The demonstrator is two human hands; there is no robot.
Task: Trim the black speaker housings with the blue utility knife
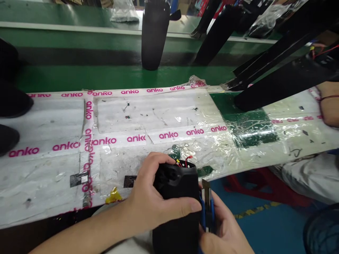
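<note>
My left hand (156,201) is closed around a black tubular housing (176,225), thumb across its near face and fingers over its upper end. Thin red and yellow wires (182,162) stick out of the housing's open top. In my right hand (225,225) is a blue utility knife (208,206) with its metal blade pointing up. The knife lies close along the housing's right side; whether the blade touches it I cannot tell. My right fingers are partly hidden behind the knife and housing.
The worktable (159,116) is covered in white sheet and printed tape. Behind it runs a green conveyor (87,70) with an upright black part (155,38). More black parts (280,81) lean at the right, near another person's arm (329,102). A red stool (265,188) stands below.
</note>
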